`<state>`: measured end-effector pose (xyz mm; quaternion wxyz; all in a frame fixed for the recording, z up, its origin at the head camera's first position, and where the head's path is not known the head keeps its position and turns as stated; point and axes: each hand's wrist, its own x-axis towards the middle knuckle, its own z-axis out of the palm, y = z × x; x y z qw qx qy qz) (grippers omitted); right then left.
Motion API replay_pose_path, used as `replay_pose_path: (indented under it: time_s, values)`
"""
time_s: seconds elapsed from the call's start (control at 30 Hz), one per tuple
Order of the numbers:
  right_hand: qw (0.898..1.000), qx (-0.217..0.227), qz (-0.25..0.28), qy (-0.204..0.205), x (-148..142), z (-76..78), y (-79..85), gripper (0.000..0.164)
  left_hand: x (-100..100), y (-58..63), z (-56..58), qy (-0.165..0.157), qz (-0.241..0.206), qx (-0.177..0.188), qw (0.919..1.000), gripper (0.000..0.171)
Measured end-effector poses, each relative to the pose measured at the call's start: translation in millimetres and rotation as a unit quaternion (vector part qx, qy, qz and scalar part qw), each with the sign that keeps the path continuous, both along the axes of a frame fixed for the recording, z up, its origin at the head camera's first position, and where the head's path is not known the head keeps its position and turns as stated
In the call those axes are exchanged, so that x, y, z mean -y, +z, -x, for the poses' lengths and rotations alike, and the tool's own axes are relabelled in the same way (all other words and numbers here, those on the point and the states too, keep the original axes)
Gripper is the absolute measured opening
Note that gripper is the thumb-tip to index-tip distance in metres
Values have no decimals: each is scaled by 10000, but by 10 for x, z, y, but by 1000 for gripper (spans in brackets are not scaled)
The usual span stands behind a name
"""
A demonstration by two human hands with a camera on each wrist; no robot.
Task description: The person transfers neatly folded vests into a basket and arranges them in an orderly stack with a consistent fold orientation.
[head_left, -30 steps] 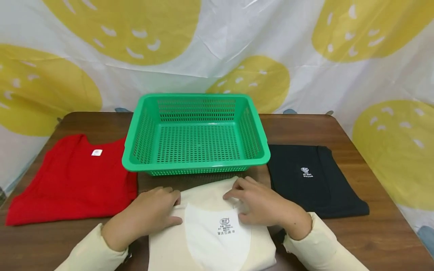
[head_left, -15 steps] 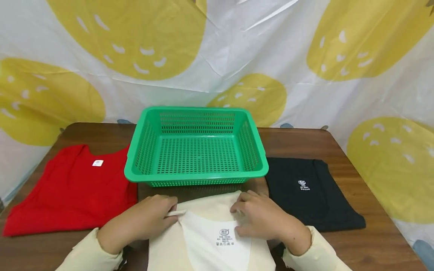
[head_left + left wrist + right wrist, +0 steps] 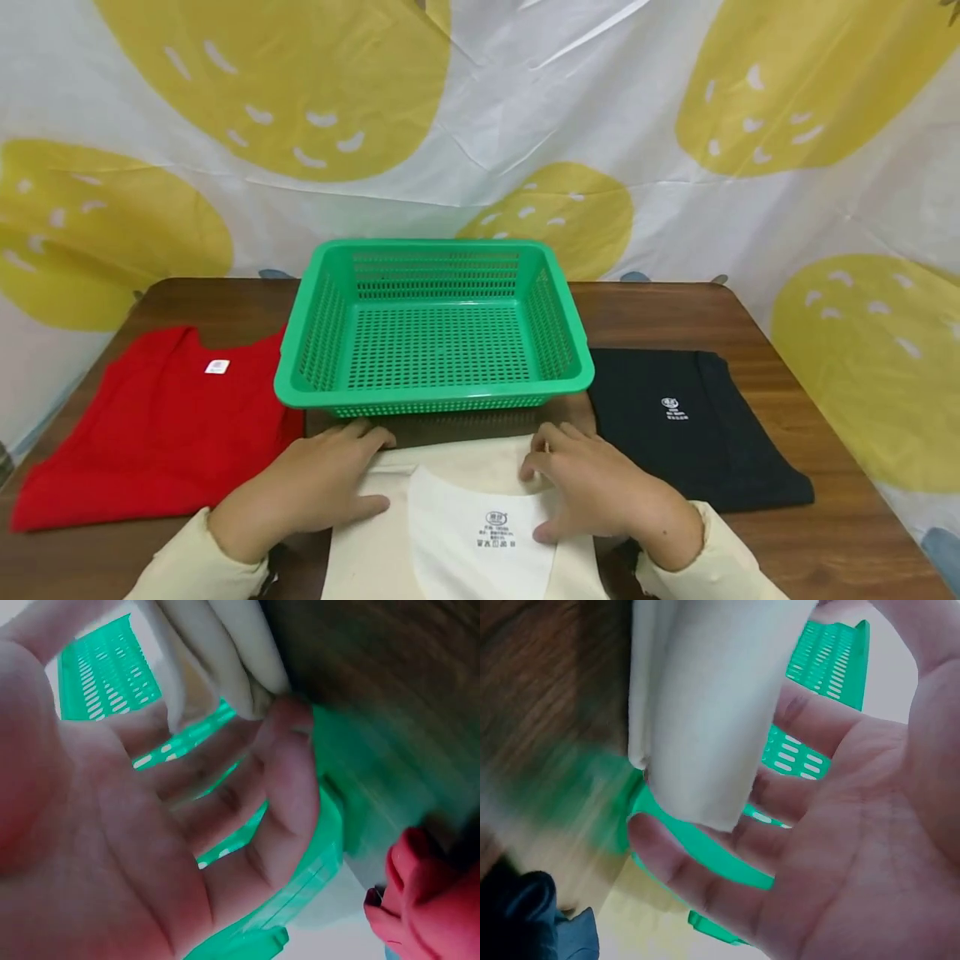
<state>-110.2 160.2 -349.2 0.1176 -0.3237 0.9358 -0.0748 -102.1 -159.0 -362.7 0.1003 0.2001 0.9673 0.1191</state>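
A folded cream shirt (image 3: 442,533) with a white neck panel and dark printed label lies at the front middle of the table. In the head view my left hand (image 3: 322,483) rests at its far left corner, thumb spread from the fingers. Its fingertips reach the edge of the folded layers (image 3: 225,652) in the left wrist view. On the other side my right hand (image 3: 596,487) touches the far right corner, thumb and fingers apart. The right wrist view shows its loosely bent fingers (image 3: 705,889) beside the shirt's folded edge (image 3: 705,712).
A green plastic basket (image 3: 435,388) stands behind the shirt, with nothing in it. On the left lies a folded red garment (image 3: 165,442), and on the right a folded black one (image 3: 675,458). A patterned cloth (image 3: 345,200) hangs behind the wooden table (image 3: 847,550).
My left hand has let go of a pinched fold at the shirt's left corner, and its thumb has spread. My right thumb and fingers have moved farther apart. The head view has tilted up.
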Motion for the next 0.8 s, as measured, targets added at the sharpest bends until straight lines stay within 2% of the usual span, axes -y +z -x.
replay_pose_path:
  time_s: [0.13, 0.23, 0.33, 0.47, 0.53, 0.7, 0.8]
  values:
    - [9994, 310, 152, -34, -21, 1, -15, 48, 53, 14, -4, 74, -197, 558, 9982, 78]
    - [9988, 431, 247, 23, -23, 10, -55, 50, 73, -7, -3, 124, -265, 747, 9968, 82]
    - [9991, 285, 251, 170, -12, 28, -100, 52, 69, -48, -5, 108, -241, 590, 9979, 80]
    - [9993, 240, 223, 163, 1, 55, -112, 59, 49, -87, -17, 44, -163, 242, 9996, 76]
    - [9994, 261, 175, 126, 3, 67, -102, 69, 37, -93, -15, 50, -107, 129, 9998, 77]
    - [9995, 314, 70, -53, -8, 84, -80, 107, 17, -79, 8, 92, 155, -26, 9998, 72]
    - [9991, 373, 40, -209, -16, 89, -71, 112, 18, -62, 27, 102, 260, 71, 9996, 70]
